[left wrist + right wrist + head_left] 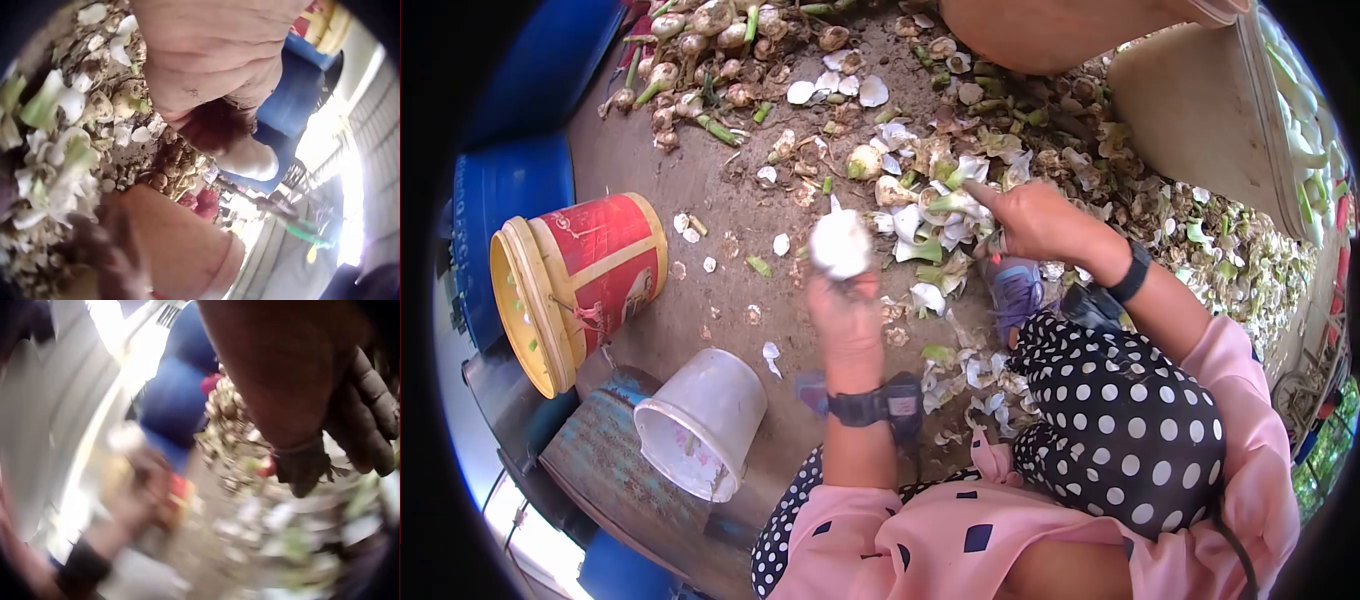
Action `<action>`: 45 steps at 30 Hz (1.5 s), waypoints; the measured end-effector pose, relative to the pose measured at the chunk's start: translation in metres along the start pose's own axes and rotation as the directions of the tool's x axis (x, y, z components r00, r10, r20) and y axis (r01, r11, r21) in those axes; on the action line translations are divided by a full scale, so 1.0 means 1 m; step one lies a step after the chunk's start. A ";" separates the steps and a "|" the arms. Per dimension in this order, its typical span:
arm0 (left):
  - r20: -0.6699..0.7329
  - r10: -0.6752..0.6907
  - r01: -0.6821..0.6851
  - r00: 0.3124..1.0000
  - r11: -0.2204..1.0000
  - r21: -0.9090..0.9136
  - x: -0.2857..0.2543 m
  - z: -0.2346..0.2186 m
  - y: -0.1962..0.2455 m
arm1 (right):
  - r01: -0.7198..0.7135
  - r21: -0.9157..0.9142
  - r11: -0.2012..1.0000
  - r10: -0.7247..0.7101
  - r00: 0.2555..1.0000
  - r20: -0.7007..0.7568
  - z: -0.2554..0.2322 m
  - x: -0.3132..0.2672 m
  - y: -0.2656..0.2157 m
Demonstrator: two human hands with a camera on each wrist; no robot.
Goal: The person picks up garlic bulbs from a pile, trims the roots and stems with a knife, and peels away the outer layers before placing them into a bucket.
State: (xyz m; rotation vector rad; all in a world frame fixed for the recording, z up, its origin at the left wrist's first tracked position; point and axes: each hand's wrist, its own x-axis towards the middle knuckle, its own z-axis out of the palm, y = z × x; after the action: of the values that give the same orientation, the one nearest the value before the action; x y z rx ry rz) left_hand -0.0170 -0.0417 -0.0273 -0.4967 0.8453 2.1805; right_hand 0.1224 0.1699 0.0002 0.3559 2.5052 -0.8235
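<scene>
My left hand (pixel 845 315) grips a white peeled bulb (pixel 840 243), blurred in the head view; in the left wrist view the bulb (pixel 250 159) pokes out past the fingers of that hand (pixel 215 69). My right hand (pixel 1045 222) is over a heap of white and green peels (pixel 925 235), its index finger stretched toward them. In the right wrist view, the other fingers (pixel 369 419) of this hand hang loosely bent, and something dark with a bit of red is around the thumb area; what it is, I cannot tell. Two bulbs (pixel 865 162) lie among the peels.
Unpeeled bulbs with stems (pixel 690 50) are piled at the top left. A red and yellow bucket (pixel 600 275) and a white bucket (pixel 710 415) lie tipped at the left. At the upper right stand a tub of pale green-white pieces (pixel 1220 120) and an orange-brown tub (pixel 1060 30).
</scene>
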 end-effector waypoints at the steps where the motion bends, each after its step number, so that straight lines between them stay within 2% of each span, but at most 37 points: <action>1: -0.039 0.086 -0.071 0.996 0.951 0.301 -0.006 0.012 -0.010 | 0.116 0.353 0.929 -0.098 0.993 -0.070 -0.009 -0.004 -0.008; 2: 0.030 0.037 -0.046 0.999 0.881 0.470 -0.012 0.021 -0.021 | 0.325 0.410 0.852 -0.249 0.941 -0.228 -0.003 0.001 -0.007; 3: 0.190 -0.052 -0.085 0.980 0.760 0.645 -0.016 0.021 -0.030 | 0.525 0.427 0.736 -0.373 0.842 -0.390 0.002 0.006 -0.006; 4: 0.253 -0.093 -0.084 0.963 0.789 0.609 -0.020 0.029 -0.037 | 0.247 0.672 0.698 -0.208 0.968 -0.140 -0.016 0.000 -0.017; 5: 0.315 -0.135 -0.075 0.939 0.816 0.574 -0.022 0.035 -0.040 | 0.026 0.791 0.611 -0.055 0.998 0.010 -0.029 -0.001 -0.020; 7: 0.266 -0.047 -0.143 0.963 0.747 0.649 -0.006 0.030 -0.025 | 0.194 0.875 0.444 -0.005 0.977 -0.214 -0.045 -0.003 -0.010; 8: 0.228 0.040 -0.196 0.973 0.669 0.717 0.007 0.027 -0.016 | 0.287 0.887 0.363 0.016 0.949 -0.313 -0.065 -0.006 -0.005; 9: 0.225 0.042 -0.195 0.973 0.669 0.718 0.025 0.019 -0.009 | 0.377 0.883 0.279 0.048 0.913 -0.405 -0.093 -0.012 -0.006; 10: 0.303 0.176 -0.343 0.937 0.295 0.892 0.046 0.006 -0.002 | 0.372 0.886 0.276 0.049 0.916 -0.399 -0.112 -0.015 0.003; 11: 0.419 0.255 -0.395 0.872 -0.141 0.908 0.061 -0.003 0.000 | 0.531 0.847 -0.030 -0.122 0.839 -0.531 -0.130 -0.018 0.021; 12: 0.415 0.251 -0.391 0.875 -0.140 0.910 0.071 -0.003 -0.003 | 0.590 0.727 -0.351 -0.230 0.699 -0.677 -0.145 -0.021 0.039; 14: 0.661 0.243 -0.423 0.710 -0.604 0.676 0.095 0.007 -0.008 | 0.554 0.544 -0.630 -0.266 0.505 -0.821 -0.148 -0.018 0.045; 15: 0.667 0.243 -0.433 0.705 -0.597 0.675 0.107 0.006 -0.010 | 0.745 0.620 -0.247 -0.121 0.611 -0.782 -0.129 -0.011 0.040; 16: 0.595 0.180 -0.420 0.783 -0.552 0.720 0.118 0.001 -0.010 | 0.701 0.713 0.027 -0.059 0.713 -0.699 -0.117 -0.002 0.032; 17: 0.514 0.107 -0.397 0.851 -0.509 0.764 0.126 -0.003 -0.011 | 0.575 0.767 0.286 0.005 0.799 -0.601 -0.105 0.007 0.023; 18: 0.584 0.158 -0.464 0.796 -0.461 0.756 0.128 -0.004 -0.013 | 0.299 0.862 0.409 0.164 0.905 -0.392 -0.085 0.012 0.012; 19: 0.579 0.145 -0.465 0.802 -0.457 0.758 0.124 0.001 -0.016 | 0.207 0.702 0.682 0.110 0.919 -0.378 -0.056 0.026 0.014; 21: 0.472 0.120 -0.414 0.874 -0.327 0.850 0.100 0.027 -0.015 | 0.290 0.290 0.912 -0.111 0.855 -0.506 -0.020 0.040 0.016; 22: 0.330 0.057 -0.302 0.942 -0.282 0.911 0.080 0.048 -0.016 | 0.220 0.228 0.948 -0.087 0.873 -0.480 -0.013 0.040 0.008; 23: 0.341 0.049 -0.315 0.939 -0.280 0.907 0.063 0.060 -0.021 | 0.230 0.247 0.941 -0.082 0.866 -0.493 -0.012 0.039 0.001; 25: 0.499 -0.016 -0.498 0.867 -0.084 0.863 0.034 0.076 -0.028 | 0.194 0.294 0.936 -0.047 0.896 -0.441 -0.016 0.032 -0.009; 26: 0.624 -0.020 -0.613 0.781 -0.214 0.761 0.026 0.080 -0.025 | 0.233 0.312 0.921 -0.059 0.875 -0.480 -0.011 0.033 -0.007; 27: 0.624 -0.018 -0.613 0.781 -0.215 0.760 0.020 0.077 -0.026 | 0.235 0.310 0.921 -0.061 0.875 -0.481 -0.011 0.030 -0.006; 29: 0.479 0.101 -0.476 0.872 0.407 0.780 0.013 0.067 -0.032 | 0.388 0.557 0.734 -0.055 0.852 -0.521 -0.013 0.026 -0.003; 30: 0.598 0.158 -0.615 0.785 0.303 0.728 0.014 0.051 -0.039 | 0.234 0.821 0.520 0.137 0.927 -0.350 -0.008 0.025 0.001; 31: 0.602 0.145 -0.615 0.785 0.302 0.729 0.011 0.042 -0.046 | 0.138 0.969 0.206 0.211 0.960 -0.182 -0.003 0.024 0.003; 33: 0.681 0.109 -0.689 0.725 0.155 0.708 -0.001 0.034 -0.063 | 0.144 0.988 0.060 0.194 0.969 -0.153 0.003 0.015 0.003; 35: 0.686 0.132 -0.698 0.716 0.176 0.694 -0.009 0.038 -0.068 | 0.192 0.980 -0.051 0.108 0.977 -0.185 0.010 0.011 0.002; 37: 0.687 0.149 -0.701 0.711 0.073 0.710 -0.010 0.040 -0.068 | 0.186 0.981 -0.056 0.094 0.979 -0.180 0.007 0.008 0.000; 38: 0.736 0.158 -0.748 0.659 0.031 0.663 -0.010 0.042 -0.067 | 0.226 0.973 0.042 0.098 0.968 -0.229 0.010 0.010 0.002; 39: 0.741 0.147 -0.752 0.655 0.031 0.658 -0.013 0.047 -0.067 | 0.264 0.955 0.137 0.102 0.955 -0.278 0.008 0.011 0.000; 40: 0.626 0.170 -0.645 0.761 0.307 0.700 -0.019 0.052 -0.069 | 0.232 0.952 0.201 0.124 0.958 -0.260 0.005 0.008 -0.001; 41: 0.496 0.143 -0.483 0.857 0.561 0.672 -0.024 0.056 -0.070 | 0.234 0.952 0.197 0.143 0.954 -0.264 0.004 0.006 -0.002; 42: 0.449 0.156 -0.451 0.880 0.572 0.685 -0.027 0.058 -0.069 | 0.190 0.941 0.280 0.142 0.961 -0.236 0.000 0.005 -0.005; 43: 0.448 0.089 -0.419 0.889 0.550 0.723 -0.029 0.060 -0.062 | 0.139 0.923 0.360 0.162 0.964 -0.209 -0.003 0.003 -0.005; 44: 0.370 0.215 -0.422 0.904 0.595 0.684 -0.022 0.050 -0.066 | 0.233 0.856 0.461 0.110 0.942 -0.316 0.007 0.007 -0.002; 45: 0.295 0.117 -0.278 0.948 0.754 0.595 -0.020 0.054 -0.058 | 0.302 0.766 0.568 0.064 0.911 -0.407 0.019 0.012 0.007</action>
State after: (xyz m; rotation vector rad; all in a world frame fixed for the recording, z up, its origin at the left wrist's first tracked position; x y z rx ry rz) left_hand 0.0355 0.0162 -0.0016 0.2071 1.4614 1.9138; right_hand 0.1215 0.1649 -0.0227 0.7110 2.3058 -2.1858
